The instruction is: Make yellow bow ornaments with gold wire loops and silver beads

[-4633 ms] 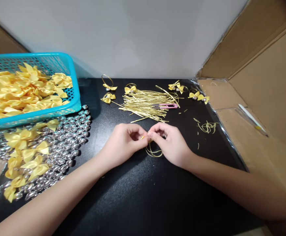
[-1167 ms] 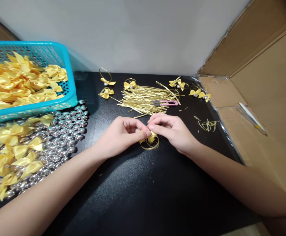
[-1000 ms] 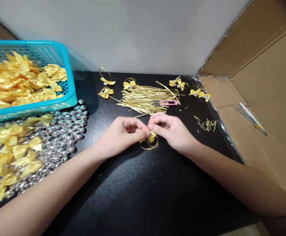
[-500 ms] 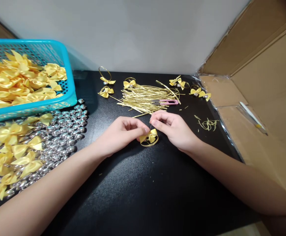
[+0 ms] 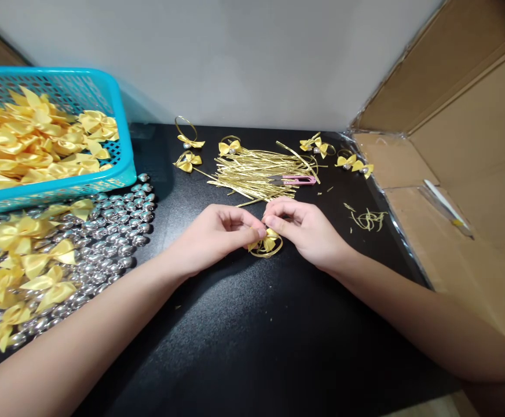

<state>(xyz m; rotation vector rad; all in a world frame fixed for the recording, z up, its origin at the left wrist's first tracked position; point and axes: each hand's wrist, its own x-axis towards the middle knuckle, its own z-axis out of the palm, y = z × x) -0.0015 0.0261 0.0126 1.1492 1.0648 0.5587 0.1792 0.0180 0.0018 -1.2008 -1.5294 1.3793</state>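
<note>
My left hand [image 5: 230,231] pinches a yellow ribbon bow [image 5: 270,238] between thumb and forefinger, close above the black tabletop. From the bow hangs a gold wire loop [image 5: 274,250]. My right hand [image 5: 298,226] is closed in a pinch at the top of the bow, its fingertips against those of the left; what it grips there is mostly covered, apparently the bow's gold tie. Just behind the hands lies a pile of gold twist ties [image 5: 252,174], with pink-handled thread snips [image 5: 300,180] resting on it.
A turquoise basket [image 5: 124,133] full of yellow bows stands at the left. Silver bells or beads [image 5: 122,231] and loose bows [image 5: 50,286] spread before it. Finished-looking bows [image 5: 357,165] with loops line the back. Wire scraps [image 5: 368,220] and tweezers [image 5: 447,205] lie at right, near cardboard walls.
My fingertips have come closer together over the bow. The bow and its loop have turned and shifted slightly to the right.
</note>
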